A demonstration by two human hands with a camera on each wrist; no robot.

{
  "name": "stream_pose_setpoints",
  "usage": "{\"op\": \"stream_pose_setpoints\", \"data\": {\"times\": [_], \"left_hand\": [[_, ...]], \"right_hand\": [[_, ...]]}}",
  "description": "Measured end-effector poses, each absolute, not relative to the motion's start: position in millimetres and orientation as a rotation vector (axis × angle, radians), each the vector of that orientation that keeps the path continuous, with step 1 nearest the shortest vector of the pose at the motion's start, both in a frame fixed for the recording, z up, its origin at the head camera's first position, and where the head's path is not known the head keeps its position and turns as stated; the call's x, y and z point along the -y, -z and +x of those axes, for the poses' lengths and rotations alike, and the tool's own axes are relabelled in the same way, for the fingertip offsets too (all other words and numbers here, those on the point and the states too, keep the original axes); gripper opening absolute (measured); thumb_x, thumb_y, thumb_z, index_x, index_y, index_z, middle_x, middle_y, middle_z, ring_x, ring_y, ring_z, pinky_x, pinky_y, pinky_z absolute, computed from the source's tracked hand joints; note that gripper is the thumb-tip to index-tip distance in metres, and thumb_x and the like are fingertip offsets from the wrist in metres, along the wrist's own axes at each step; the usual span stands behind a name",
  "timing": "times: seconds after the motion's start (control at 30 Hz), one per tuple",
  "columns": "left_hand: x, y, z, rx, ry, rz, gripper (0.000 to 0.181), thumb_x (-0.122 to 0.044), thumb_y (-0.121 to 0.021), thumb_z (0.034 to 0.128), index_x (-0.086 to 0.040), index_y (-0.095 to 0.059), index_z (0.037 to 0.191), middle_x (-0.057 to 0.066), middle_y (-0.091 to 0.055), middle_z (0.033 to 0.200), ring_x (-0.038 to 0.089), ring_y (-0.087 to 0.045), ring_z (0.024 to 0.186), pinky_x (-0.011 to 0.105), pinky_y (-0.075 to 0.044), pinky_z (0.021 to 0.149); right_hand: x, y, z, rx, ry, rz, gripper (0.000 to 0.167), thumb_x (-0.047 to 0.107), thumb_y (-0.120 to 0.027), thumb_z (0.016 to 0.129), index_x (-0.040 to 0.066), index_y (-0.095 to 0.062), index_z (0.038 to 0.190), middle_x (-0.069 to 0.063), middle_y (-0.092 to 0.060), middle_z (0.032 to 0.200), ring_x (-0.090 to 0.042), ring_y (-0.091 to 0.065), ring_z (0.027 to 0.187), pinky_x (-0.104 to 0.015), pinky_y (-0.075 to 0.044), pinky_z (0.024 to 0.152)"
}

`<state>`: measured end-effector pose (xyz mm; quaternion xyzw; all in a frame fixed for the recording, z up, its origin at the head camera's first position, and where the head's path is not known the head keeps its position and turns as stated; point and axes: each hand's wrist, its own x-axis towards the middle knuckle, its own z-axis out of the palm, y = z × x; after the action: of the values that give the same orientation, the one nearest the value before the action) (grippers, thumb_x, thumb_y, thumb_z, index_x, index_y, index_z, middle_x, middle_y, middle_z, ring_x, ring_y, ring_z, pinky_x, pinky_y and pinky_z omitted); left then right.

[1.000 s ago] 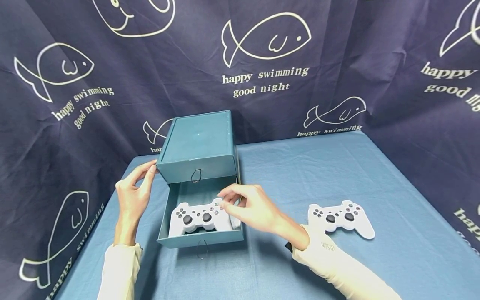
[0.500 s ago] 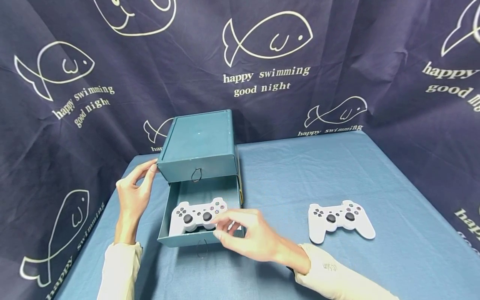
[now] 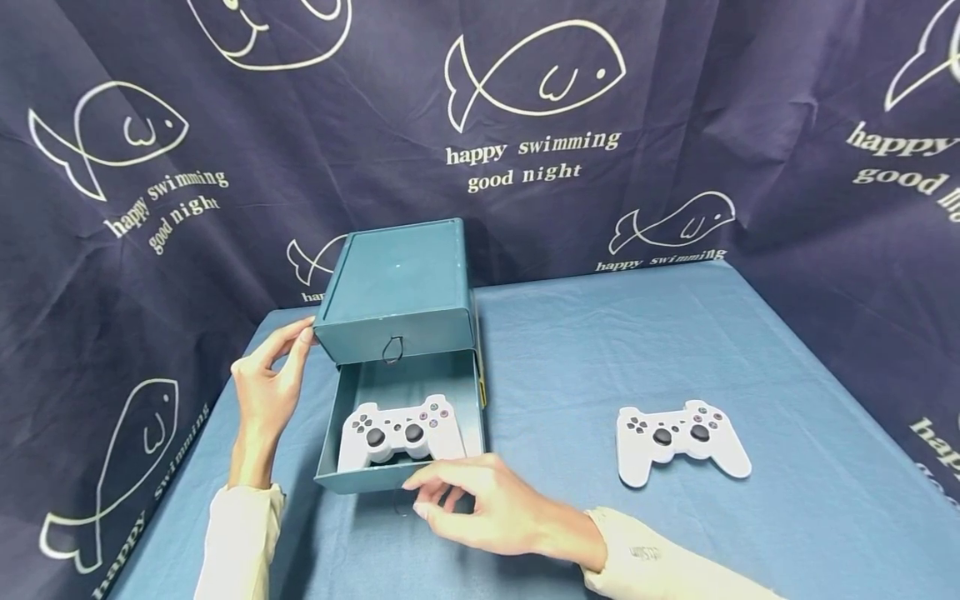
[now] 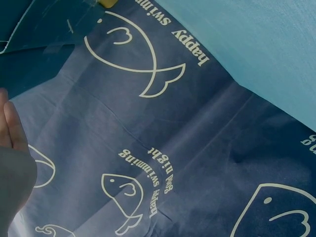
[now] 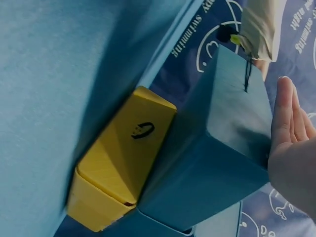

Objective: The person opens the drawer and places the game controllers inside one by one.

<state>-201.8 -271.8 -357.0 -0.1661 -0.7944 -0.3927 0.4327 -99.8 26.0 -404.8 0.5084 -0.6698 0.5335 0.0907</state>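
Observation:
A teal drawer box (image 3: 397, 275) stands toward the back, its upper drawer shut. Below, the lower drawer (image 3: 363, 479) is pulled out, and a white game controller (image 3: 397, 427) lies inside with its sticks up. My left hand (image 3: 264, 392) pinches the box's upper left front corner with thumb and fingers. At the right end of the lower drawer's front is my right hand (image 3: 483, 507), bent fingers by the front edge and near the dark pull loop (image 5: 247, 74). No object shows in it; whether the fingertips touch the panel is unclear.
A second white game controller (image 3: 678, 429) lies on the blue cloth at the right. Under the teal drawer, a yellow drawer (image 5: 131, 131) with a black loop appears in the right wrist view. Dark blue cloth printed with fish (image 3: 532, 79) hangs behind and along the sides.
My right hand has left the controller in the drawer and moved down toward me to the drawer's front edge. My left hand, the box and both controllers have stayed put.

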Motion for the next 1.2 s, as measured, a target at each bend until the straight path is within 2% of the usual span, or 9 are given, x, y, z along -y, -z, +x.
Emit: {"op": "stream_pose_setpoints", "data": {"times": [0.4,0.63,0.9,1.2], "left_hand": [[271.2,355.7,-199.7,1.987,0.986,-0.41,0.022,0.004,-0.071,0.0946,0.0,-0.078,0.115,0.02,-0.076,0.092,-0.013,-0.066,0.09,0.011,-0.046,0.079],[271.2,355.6,-199.9,1.987,0.986,-0.414,0.022,0.004,-0.071,0.0951,0.0,-0.078,0.115,0.02,-0.076,0.092,-0.013,-0.066,0.09,0.011,-0.045,0.079],[272.0,358.1,-203.2,1.97,0.987,-0.402,0.022,0.009,-0.071,0.0923,0.004,-0.077,0.113,0.023,-0.076,0.09,-0.016,-0.064,0.089,0.012,-0.045,0.082],[271.0,356.0,-200.8,1.985,0.983,-0.416,0.022,0.005,-0.071,0.0945,0.001,-0.077,0.115,0.02,-0.076,0.092,-0.014,-0.066,0.091,0.013,-0.046,0.082]], "right_hand": [[-18.4,422.1,-100.5,2.09,-1.462,1.544,0.034,0.0,-0.069,0.094,0.006,-0.066,0.128,0.001,-0.073,0.093,0.006,-0.065,0.089,-0.011,-0.051,0.073],[-15.2,430.8,-101.1,2.137,-1.455,1.563,0.04,-0.001,-0.07,0.093,0.004,-0.065,0.132,-0.005,-0.075,0.1,0.005,-0.065,0.095,-0.011,-0.051,0.075],[-12.1,429.3,-101.5,2.217,-1.238,1.552,0.035,0.007,-0.065,0.101,0.006,-0.066,0.136,0.002,-0.072,0.098,0.005,-0.063,0.092,-0.01,-0.049,0.078],[-8.7,428.8,-100.7,2.322,-1.226,1.585,0.037,0.01,-0.063,0.103,0.007,-0.063,0.14,-0.001,-0.072,0.104,0.005,-0.064,0.096,-0.009,-0.048,0.08]]}}
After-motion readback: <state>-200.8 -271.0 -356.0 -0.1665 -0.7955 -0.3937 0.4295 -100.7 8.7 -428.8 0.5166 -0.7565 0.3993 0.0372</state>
